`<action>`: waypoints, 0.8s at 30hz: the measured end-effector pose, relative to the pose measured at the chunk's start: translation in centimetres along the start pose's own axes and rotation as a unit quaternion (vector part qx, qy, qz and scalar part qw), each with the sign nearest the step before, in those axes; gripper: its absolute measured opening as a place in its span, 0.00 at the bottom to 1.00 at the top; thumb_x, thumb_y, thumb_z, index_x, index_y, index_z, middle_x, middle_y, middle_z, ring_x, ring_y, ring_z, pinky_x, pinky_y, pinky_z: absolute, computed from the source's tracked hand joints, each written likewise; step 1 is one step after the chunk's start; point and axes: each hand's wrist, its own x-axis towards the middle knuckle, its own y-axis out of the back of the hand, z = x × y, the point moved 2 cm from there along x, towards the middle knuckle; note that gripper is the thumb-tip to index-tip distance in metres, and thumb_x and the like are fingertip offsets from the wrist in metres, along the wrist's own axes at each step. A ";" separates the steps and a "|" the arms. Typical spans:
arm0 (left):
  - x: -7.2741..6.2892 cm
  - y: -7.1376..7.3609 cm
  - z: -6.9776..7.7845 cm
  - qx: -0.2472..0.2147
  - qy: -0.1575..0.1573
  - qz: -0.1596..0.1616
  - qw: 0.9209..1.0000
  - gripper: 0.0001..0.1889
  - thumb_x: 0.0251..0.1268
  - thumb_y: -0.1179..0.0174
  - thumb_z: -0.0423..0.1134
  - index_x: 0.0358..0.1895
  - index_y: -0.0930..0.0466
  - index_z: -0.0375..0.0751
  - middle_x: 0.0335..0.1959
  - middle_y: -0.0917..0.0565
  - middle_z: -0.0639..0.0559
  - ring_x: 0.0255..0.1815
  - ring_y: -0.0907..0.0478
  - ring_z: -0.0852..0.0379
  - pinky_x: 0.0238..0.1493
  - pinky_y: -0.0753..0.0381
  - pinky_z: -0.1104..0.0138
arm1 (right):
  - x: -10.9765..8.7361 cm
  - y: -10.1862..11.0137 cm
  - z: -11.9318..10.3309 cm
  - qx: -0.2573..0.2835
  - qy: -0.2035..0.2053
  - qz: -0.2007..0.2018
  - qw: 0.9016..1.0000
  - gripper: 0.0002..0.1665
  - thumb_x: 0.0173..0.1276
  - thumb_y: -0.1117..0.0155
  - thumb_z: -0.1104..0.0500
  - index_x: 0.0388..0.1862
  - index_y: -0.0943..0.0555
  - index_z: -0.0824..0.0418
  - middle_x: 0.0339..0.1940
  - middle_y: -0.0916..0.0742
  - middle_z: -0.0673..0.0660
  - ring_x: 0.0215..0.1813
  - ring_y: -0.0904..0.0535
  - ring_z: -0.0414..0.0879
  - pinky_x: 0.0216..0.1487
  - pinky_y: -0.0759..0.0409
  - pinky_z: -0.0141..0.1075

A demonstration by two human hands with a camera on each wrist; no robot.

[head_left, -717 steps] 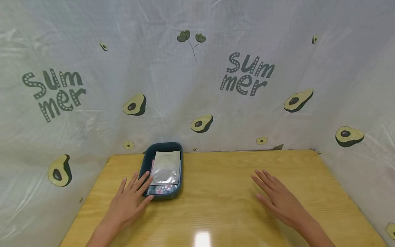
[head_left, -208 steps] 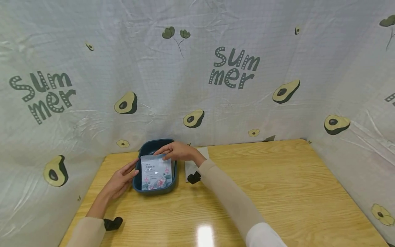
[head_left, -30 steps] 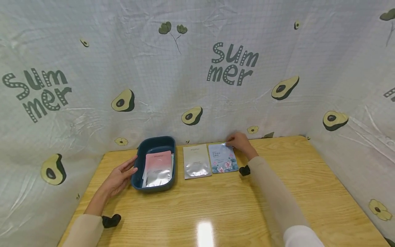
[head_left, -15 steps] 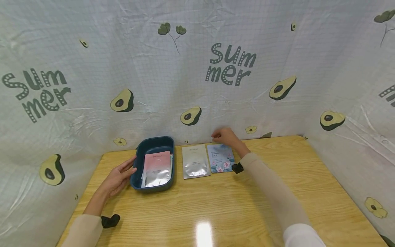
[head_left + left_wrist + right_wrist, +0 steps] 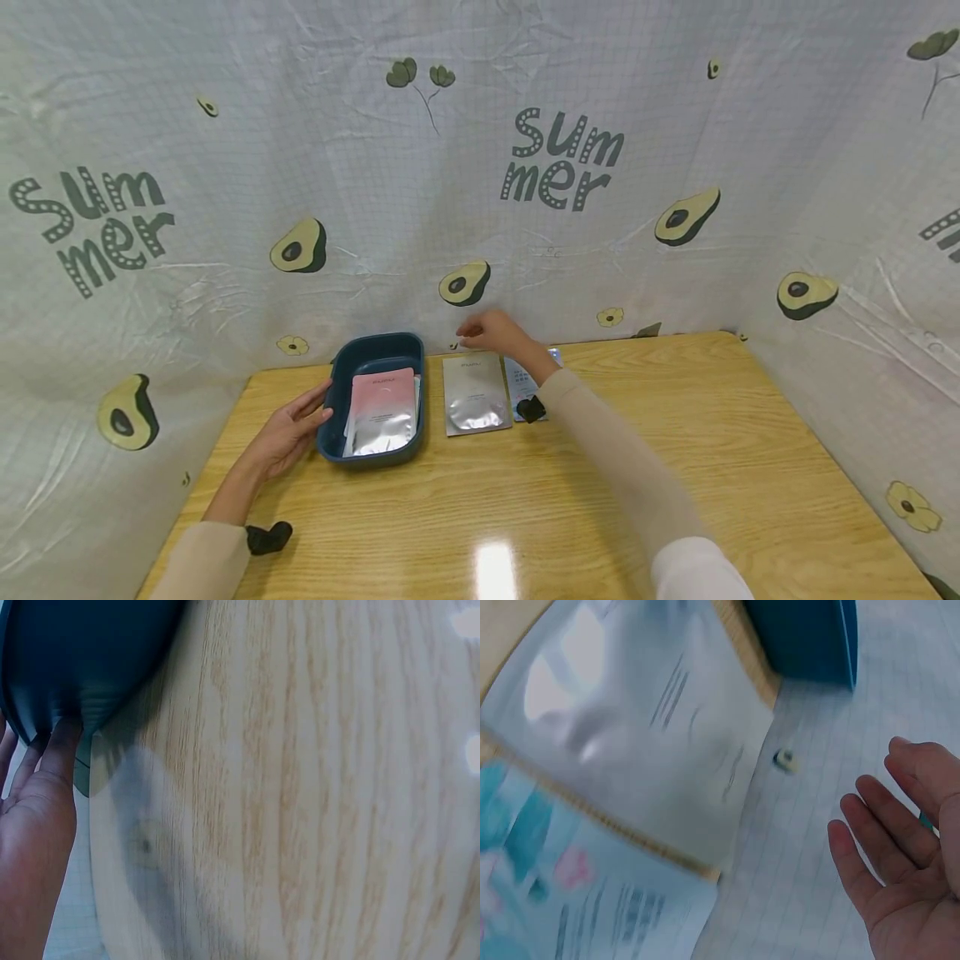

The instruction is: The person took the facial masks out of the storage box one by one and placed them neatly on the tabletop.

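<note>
A dark blue plastic bin (image 5: 405,446) stands at the back left of the wooden table. My left hand (image 5: 288,429) rests against its left side, and the left wrist view shows extended fingers (image 5: 56,754) touching the outer wall. Inside lies a pink-and-silver sheet mask packet (image 5: 384,412) on top of paler ones. Right of the bin, a cream-and-silver sheet mask packet (image 5: 476,396) lies flat beside a light blue floral packet (image 5: 517,379), partly covered by my right forearm. Above the cream packet's far edge hovers my right hand (image 5: 497,331), holding nothing, fingers loosely bent.
A white printed sheet (image 5: 375,208) hangs right behind the table's back edge and along both sides. Bare wood (image 5: 712,417) extends to the right and front. Black wrist cameras (image 5: 270,537) sit on both forearms.
My right hand has let go of the blue floral packet, lifted and moved left past it to above the cream packet. My left hand stays at the bin.
</note>
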 end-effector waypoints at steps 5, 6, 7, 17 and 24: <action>0.2 0.0 -0.1 0.001 0.008 0.005 1.000 0.40 0.79 0.45 0.36 0.84 0.60 0.42 0.84 0.59 0.39 0.81 0.47 0.49 0.66 0.29 0.69 | 1.1 -1.2 -1.8 0.005 0.027 -0.011 1.000 0.16 0.74 0.33 0.58 0.56 0.14 0.63 0.52 0.10 0.56 0.54 0.15 0.48 0.54 0.17 0.34; 0.2 0.0 -0.1 0.001 0.009 0.006 1.000 0.40 0.79 0.45 0.36 0.84 0.60 0.42 0.84 0.59 0.39 0.81 0.49 0.46 0.66 0.29 0.69 | 1.4 -1.5 -2.1 0.005 0.031 -0.013 0.999 0.16 0.74 0.33 0.58 0.56 0.14 0.63 0.53 0.10 0.56 0.54 0.15 0.48 0.54 0.17 0.34; 0.2 0.0 -0.1 0.002 0.010 0.005 1.000 0.40 0.79 0.45 0.35 0.84 0.60 0.42 0.84 0.59 0.39 0.81 0.51 0.44 0.66 0.30 0.68 | 1.6 -1.8 -2.4 0.006 0.034 -0.015 0.999 0.16 0.74 0.33 0.58 0.56 0.14 0.63 0.52 0.10 0.56 0.54 0.15 0.48 0.54 0.17 0.34; 0.4 0.1 -0.2 0.001 0.009 0.004 1.000 0.39 0.80 0.48 0.33 0.84 0.60 0.42 0.84 0.59 0.39 0.81 0.52 0.42 0.66 0.29 0.68 | 3.1 -3.7 -4.9 0.015 0.046 -0.034 0.998 0.17 0.74 0.33 0.55 0.56 0.13 0.60 0.52 0.10 0.54 0.53 0.15 0.45 0.52 0.19 0.29; 0.4 0.2 -0.3 0.002 0.008 0.009 1.000 0.40 0.79 0.45 0.35 0.84 0.59 0.42 0.84 0.58 0.39 0.81 0.47 0.48 0.67 0.30 0.67 | 3.8 -4.9 -6.2 0.032 0.035 -0.044 0.998 0.18 0.75 0.34 0.53 0.58 0.14 0.59 0.55 0.11 0.53 0.56 0.17 0.45 0.54 0.20 0.29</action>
